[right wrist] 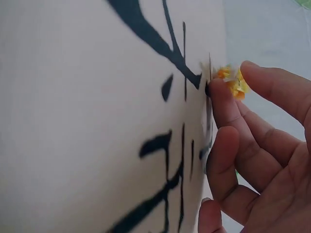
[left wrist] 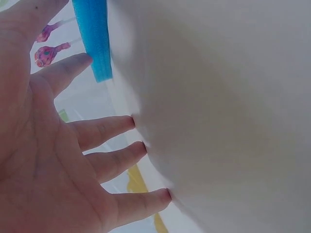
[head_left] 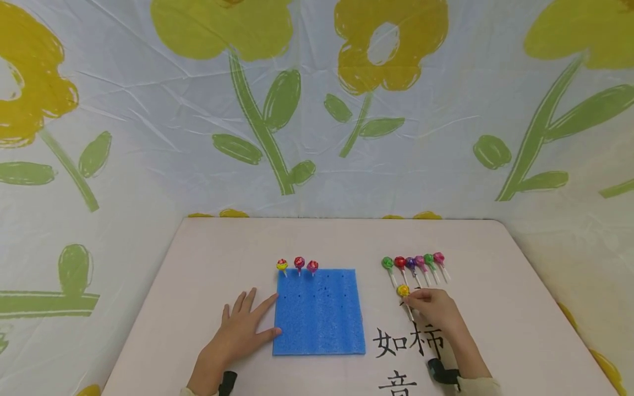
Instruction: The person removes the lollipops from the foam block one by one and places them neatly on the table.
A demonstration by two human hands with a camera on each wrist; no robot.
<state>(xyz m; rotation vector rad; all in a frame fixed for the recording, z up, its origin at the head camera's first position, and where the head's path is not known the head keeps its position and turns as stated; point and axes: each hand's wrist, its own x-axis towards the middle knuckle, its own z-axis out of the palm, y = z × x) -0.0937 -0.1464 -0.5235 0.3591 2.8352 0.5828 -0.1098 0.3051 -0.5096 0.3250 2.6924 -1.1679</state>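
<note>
A blue foam board [head_left: 319, 313] with small dark holes lies on the table. Three lollipops, a yellow-and-red one [head_left: 282, 264], a red one [head_left: 299, 262] and a pink one [head_left: 312, 267], stand along its back edge on white sticks. Spread wide, my left hand [head_left: 242, 330] has its thumb and index fingertip at the board's left edge; in the left wrist view its other fingertips reach the tabletop. My right hand [head_left: 438, 309] pinches a yellow lollipop [head_left: 403, 290] near its wrapped head, between thumb and index finger. That wrapper [right wrist: 239, 90] is partly hidden by the fingers in the right wrist view.
Just behind my right hand lies a row of several lollipops, from a green one [head_left: 387, 263] at the left to a pink one [head_left: 438, 257] at the right. Black characters [head_left: 391, 342] mark the pale table [head_left: 223, 242]. A flower-print cloth [head_left: 317, 181] rises behind the table.
</note>
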